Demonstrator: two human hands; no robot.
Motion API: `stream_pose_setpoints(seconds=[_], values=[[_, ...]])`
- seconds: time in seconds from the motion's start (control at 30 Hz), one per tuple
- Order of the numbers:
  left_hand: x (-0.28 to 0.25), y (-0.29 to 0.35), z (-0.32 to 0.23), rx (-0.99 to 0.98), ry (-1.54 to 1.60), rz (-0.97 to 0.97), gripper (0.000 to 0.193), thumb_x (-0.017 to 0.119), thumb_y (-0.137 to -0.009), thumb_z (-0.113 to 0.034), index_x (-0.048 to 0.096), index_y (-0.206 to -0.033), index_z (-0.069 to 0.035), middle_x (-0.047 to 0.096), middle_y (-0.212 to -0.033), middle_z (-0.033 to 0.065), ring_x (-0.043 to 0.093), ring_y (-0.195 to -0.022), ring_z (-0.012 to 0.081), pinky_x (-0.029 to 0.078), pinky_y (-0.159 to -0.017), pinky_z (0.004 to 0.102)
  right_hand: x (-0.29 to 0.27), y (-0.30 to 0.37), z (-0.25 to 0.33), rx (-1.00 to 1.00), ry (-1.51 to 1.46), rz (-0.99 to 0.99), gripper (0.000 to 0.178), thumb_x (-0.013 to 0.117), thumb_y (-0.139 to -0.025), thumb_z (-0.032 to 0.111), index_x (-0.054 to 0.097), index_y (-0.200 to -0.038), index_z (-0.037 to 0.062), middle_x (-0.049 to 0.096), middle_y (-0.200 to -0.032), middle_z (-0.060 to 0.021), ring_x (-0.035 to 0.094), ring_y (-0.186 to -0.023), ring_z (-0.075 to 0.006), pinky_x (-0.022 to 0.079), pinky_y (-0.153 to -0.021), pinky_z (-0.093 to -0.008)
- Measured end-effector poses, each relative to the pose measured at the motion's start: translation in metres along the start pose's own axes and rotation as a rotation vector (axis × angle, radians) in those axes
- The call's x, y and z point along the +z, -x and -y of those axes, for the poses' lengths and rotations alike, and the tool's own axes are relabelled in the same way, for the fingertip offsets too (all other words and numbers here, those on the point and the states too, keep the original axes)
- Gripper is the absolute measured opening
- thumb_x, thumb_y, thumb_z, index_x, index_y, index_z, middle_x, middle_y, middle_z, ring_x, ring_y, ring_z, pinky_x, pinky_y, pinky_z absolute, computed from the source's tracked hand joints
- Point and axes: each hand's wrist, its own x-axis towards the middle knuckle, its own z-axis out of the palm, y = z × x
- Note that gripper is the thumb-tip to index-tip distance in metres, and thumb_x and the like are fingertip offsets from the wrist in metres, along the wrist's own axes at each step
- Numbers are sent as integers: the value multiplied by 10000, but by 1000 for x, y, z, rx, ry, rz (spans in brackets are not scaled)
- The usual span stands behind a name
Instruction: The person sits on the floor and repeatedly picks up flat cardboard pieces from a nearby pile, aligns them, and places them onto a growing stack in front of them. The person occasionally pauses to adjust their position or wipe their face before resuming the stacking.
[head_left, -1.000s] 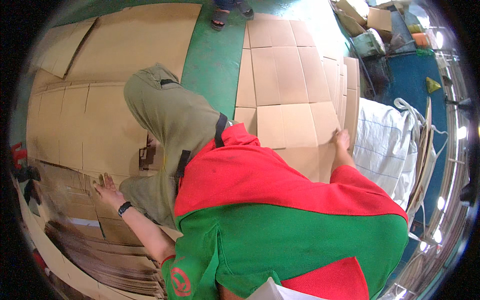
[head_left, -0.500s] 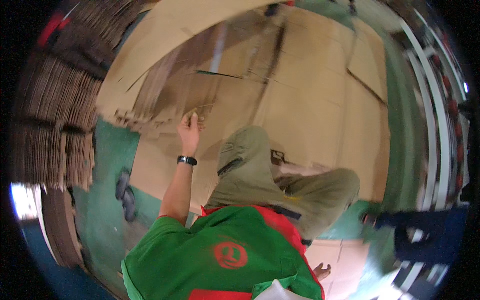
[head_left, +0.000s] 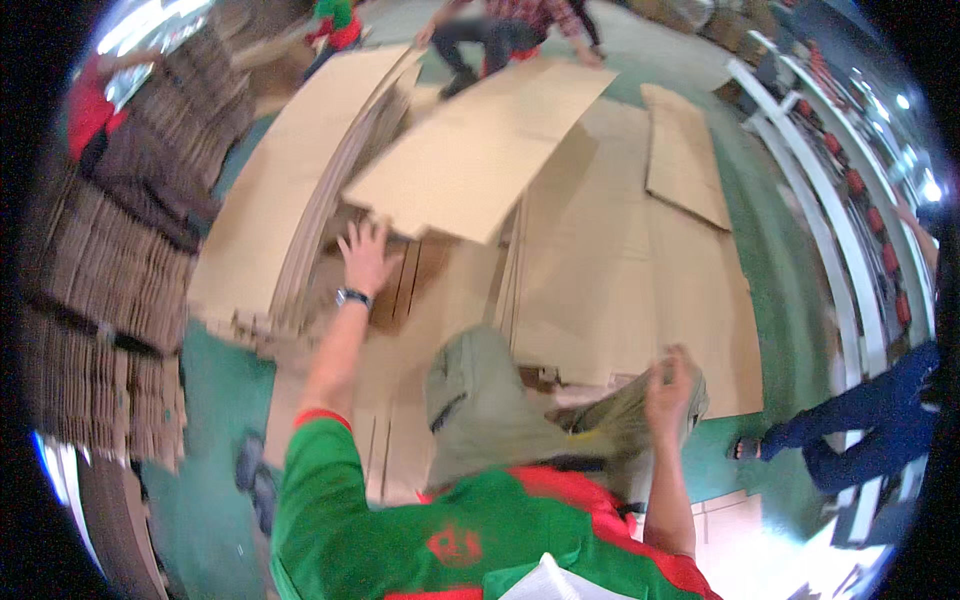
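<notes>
Cardboard sheet (head_left: 480,150) above a cardboard stack (head_left: 610,270).
Left hand (head_left: 368,262) spread by its near edge; right hand (head_left: 670,392) blurred, grip I can't tell.

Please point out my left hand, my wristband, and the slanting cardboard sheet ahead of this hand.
Left hand (head_left: 369,264): head view, back of hand.
Wristband (head_left: 353,297): head view, middle of band.
Cardboard sheet (head_left: 480,150): head view, upper face.

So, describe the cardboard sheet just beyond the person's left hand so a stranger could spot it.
Find the big spread of cardboard on the green floor. Just beyond the person's outspread left hand is a pale cardboard sheet. Unlike its neighbours, it slants across the middle, its near edge notched.
</notes>
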Motion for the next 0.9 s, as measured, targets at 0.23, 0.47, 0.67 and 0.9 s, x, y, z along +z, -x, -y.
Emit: stream_pose_setpoints(seconds=[0.23,0.47,0.67,0.9], values=[[68,-38,-158,215,168,217,536,595,-906,-442,515,-1374,-192,500,-1413,152,345,-1382,442,257,-1083,677,59,19,27,108,-339,272,415,724,-822,166,628,-1209,52,606,-1245,-186,627,-1000,-296,506,-887,-384],[149,14,-228,120,427,572,527,598,-910,-432,542,-1352,-151,582,-1319,173,538,-1246,353,398,-1055,535,64,-33,-50,486,-508,374,457,680,-899,282,612,-1262,14,666,-1196,-168,646,-1049,-231,507,-907,-361],[181,42,-103,-234,507,755,491,605,-889,-403,680,-1127,19,661,-1165,254,639,-1106,354,490,-933,455,40,-82,-111,814,-915,68,394,607,-963,218,574,-1294,8,676,-1048,-101,653,-921,-181,524,-793,-304],[195,39,-109,-568,525,869,584,574,-893,-459,623,-1247,3,603,-1287,248,595,-1181,375,455,-993,433,34,-86,-76,664,-711,238,350,664,-928,224,631,-1219,33,670,-997,-38,641,-843,-105,493,-723,-254]])
